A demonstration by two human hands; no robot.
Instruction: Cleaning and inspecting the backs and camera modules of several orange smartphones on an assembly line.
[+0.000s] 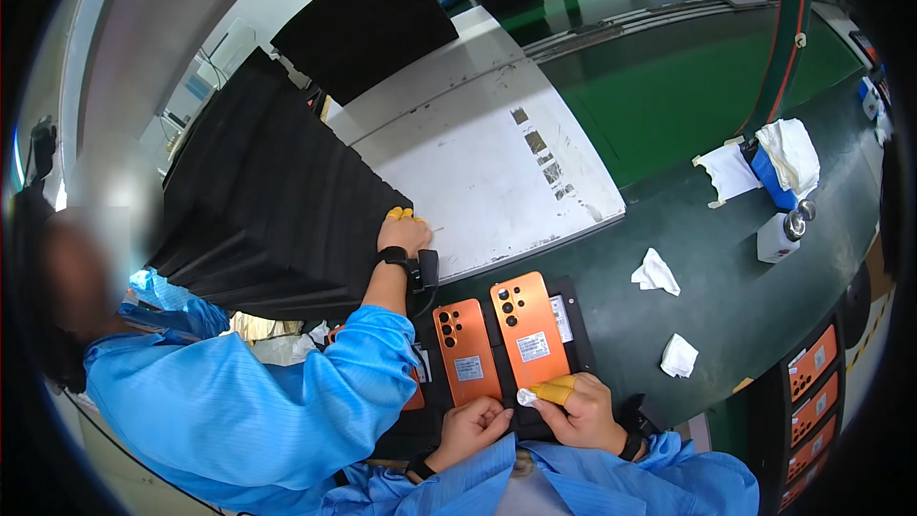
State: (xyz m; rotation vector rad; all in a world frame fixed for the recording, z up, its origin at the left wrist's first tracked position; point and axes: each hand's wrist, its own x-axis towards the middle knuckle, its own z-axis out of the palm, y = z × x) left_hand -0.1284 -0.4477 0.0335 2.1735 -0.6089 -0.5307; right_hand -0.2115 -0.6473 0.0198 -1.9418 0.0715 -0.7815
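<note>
Two orange smartphones, the left one (pixel 460 355) and the right one (pixel 531 330), lie backs up in a black tray (pixel 579 333), each with a white label. Curled into a loose fist, my left hand (pixel 470 432) rests at the lower end of the left phone. Whatever its fingers might hold is hidden. My right hand (pixel 581 413), with yellow finger covers, pinches a small white wipe (pixel 526 397) at the right phone's lower edge. Partly covered by a co-worker's blue sleeve (pixel 353 363), another orange phone shows at the left.
A co-worker's hand (pixel 406 232) touches a black stack of trays (pixel 277 201). Crumpled white wipes (pixel 655 272) (pixel 679 355) lie on the green table. Further right stand a pump bottle (pixel 778 239) and a blue holder (pixel 772 177) with white cloth. Another tray of orange phones (pixel 814 370) is at right.
</note>
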